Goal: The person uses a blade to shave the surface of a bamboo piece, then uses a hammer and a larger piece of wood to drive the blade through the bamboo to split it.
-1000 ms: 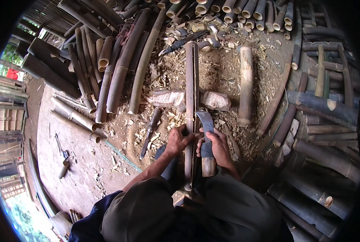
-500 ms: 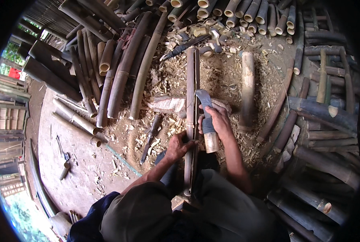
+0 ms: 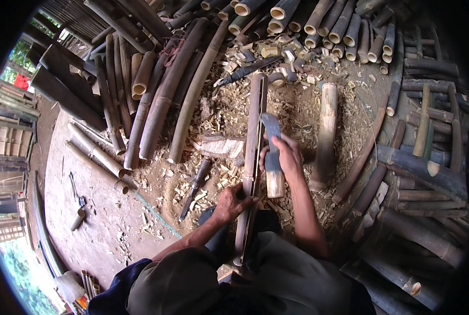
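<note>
A long bamboo pole (image 3: 253, 134) with a lengthwise split along its right side stands between my knees, its far end pointing away from me. My left hand (image 3: 229, 206) is wrapped round its lower part, the thumb lying across the split. Just right of the pole, my right hand (image 3: 288, 157) grips a short adze-like tool (image 3: 271, 125). It has a curved grey metal head, a dark wrapped neck and a pale wooden butt. The head is close beside the split; I cannot tell if they touch. A pale block of wood (image 3: 221, 148) lies behind the pole.
On the chip-strewn ground lie a dark-handled knife (image 3: 195, 189), another dark tool (image 3: 247, 71) and a partly shaved bamboo piece (image 3: 325, 131). Bamboo poles (image 3: 163, 100) lean at the left; cut tubes (image 3: 329, 26) are stacked at the back, more bamboo (image 3: 423, 236) at the right.
The view has tilted slightly, so the surroundings sit lower in the picture. The pole's far end leans a little more to the right. Both hands keep their holds.
</note>
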### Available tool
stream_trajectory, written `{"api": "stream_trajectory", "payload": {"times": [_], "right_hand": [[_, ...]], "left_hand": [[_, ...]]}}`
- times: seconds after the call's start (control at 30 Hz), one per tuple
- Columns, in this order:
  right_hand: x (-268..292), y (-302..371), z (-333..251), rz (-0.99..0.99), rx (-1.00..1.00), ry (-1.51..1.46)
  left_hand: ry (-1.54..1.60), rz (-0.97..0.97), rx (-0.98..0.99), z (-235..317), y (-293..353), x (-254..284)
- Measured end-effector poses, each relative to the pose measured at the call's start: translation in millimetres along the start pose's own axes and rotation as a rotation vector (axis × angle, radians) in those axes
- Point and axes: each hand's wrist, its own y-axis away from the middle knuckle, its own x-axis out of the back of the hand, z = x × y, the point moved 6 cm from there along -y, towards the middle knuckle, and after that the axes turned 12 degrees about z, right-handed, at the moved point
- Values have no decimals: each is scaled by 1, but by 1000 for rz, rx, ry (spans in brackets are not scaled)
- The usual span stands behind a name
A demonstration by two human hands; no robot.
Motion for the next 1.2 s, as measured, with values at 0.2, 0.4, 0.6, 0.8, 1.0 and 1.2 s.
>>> {"api": "stream_trajectory", "payload": {"times": [0.2,0.4,0.6,0.8,1.0,1.2], "right_hand": [[-8,-34,-17,1,16,15],[-13,-60,-41,8,100,64],[-8,-92,-89,-56,26,102],[30,5,-39,114,53,-139],[42,122,43,141,-5,-72],[30,164,46,74,211,479]], "left_hand": [[56,11,-42,-2,-2,-1],[43,4,5,-1,-1,2],[57,-8,-18,-4,0,1],[174,236,-25,-29,-5,9],[378,-112,57,-6,-7,5],[132,-38,26,-9,-12,-10]]}}
